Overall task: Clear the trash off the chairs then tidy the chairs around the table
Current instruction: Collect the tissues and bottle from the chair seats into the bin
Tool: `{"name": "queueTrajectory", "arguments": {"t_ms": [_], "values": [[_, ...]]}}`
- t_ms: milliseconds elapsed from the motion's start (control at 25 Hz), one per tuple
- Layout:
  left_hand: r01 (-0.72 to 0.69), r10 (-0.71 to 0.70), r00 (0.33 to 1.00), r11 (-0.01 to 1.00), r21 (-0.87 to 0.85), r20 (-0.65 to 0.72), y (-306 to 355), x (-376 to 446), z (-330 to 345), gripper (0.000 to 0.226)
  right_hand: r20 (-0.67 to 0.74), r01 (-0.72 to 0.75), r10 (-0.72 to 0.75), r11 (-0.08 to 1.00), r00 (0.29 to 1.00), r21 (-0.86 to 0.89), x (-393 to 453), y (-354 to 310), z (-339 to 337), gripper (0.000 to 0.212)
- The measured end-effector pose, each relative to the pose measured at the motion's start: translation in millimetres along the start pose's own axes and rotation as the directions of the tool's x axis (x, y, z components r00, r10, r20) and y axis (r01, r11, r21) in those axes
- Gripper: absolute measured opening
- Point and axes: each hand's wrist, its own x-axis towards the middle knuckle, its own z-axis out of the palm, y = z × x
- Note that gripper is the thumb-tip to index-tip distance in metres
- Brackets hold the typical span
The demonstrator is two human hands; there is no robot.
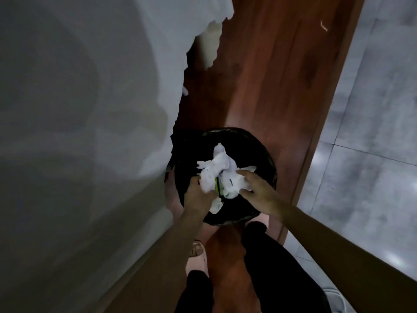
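Both grips [228,188] around crumpled tissues [222,175]

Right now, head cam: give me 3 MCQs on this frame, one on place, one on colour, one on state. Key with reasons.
1. Where is the crumpled white paper?
A. Over the open bin
B. On a chair seat
C. Flat on the grey tiles

2. What colour is the bin liner?
A. Blue
B. Black
C. White

3. How are the hands engaged?
A. Both hang free, off the paper
B. Only the left touches the paper
C. Both are on the paper

Key:
1 A, the wad sits above the mouth of the bin, which stands on the reddish wood strip.
2 B, the bag around the bin rim is black.
3 C, the left hand grips the wad from one side and the right hand has fingers laid on the other side.
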Motion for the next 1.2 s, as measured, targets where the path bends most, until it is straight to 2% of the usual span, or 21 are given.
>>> {"name": "queueTrajectory", "arguments": {"t_ms": [200,320,440,520,600,760,880,960,1040,1080,1200], "values": [[-0.064,0.064,0.998,0.998,-0.002,-0.001,17.3,-9.7,-7.6,0.05,0.011,0.021,-0.019,0.99,1.0,-0.137,-24.6,0.8,-6.9,0.046],[-0.111,0.11,0.994,0.993,0.047,0.023,38.5,-36.6,-18.1,0.023,0.027,0.023,-0.018,0.98,0.999,-0.198,-49.5,-21.7,-26.3,0.044],[-0.184,0.187,0.982,0.969,0.163,-0.003,68.2,-86.3,-46.5,0.009,-0.008,0.052,-0.057,0.962,0.998,-0.269,-97.1,-77.5,-59.2,0.041],[-0.245,0.248,0.969,0.955,0.166,-0.002,93.3,-135.8,-73.2,0.009,0.002,0.093,-0.097,0.946,0.995,-0.31,-143.7,-123.8,-81.5,0.038],[-0.316,0.332,0.943,0.918,0.238,-0.029,124.2,-193.9,-109.4,0.012,-0.065,0.134,-0.168,0.923,0.984,-0.36,-192.1,-176.0,-101.0,0.037],[-0.487,0.545,0.838,0.741,0.463,0.01,166.4,-286.6,-160.7,0.017,-0.125,0.165,-0.246,0.875,0.961,-0.456,-278.8,-251.5,-102.2,0.037],[-0.59,0.674,0.737,0.606,0.534,0.05,169.3,-334.9,-183.3,0.021,-0.156,0.167,-0.282,0.843,0.947,-0.512,-322.5,-267.8,-81.2,0.043],[-0.574,0.684,0.725,0.528,0.626,0.088,175.5,-348.5,-216.0,0.026,-0.172,0.153,-0.305,0.8,0.937,-0.58,-331.7,-298.4,-76.7,0.046],[-0.56,0.739,0.668,0.422,0.713,0.088,183.3,-355.9,-238.3,0.029,-0.203,0.172,-0.37,0.764,0.907,-0.622,-343.1,-319.5,-86.0,0.045],[-0.54,0.744,0.662,0.391,0.745,0.089,191.9,-360.2,-252.2,0.031,-0.224,0.153,-0.372,0.754,0.901,-0.639,-350.5,-335.4,-96.0,0.044],[-0.496,0.789,0.615,0.371,0.785,0.016,227.6,-371.1,-291.8,0.031,-0.346,0.126,-0.45,0.739,0.823,-0.662,-366.7,-379.4,-135.5,0.045]]}}
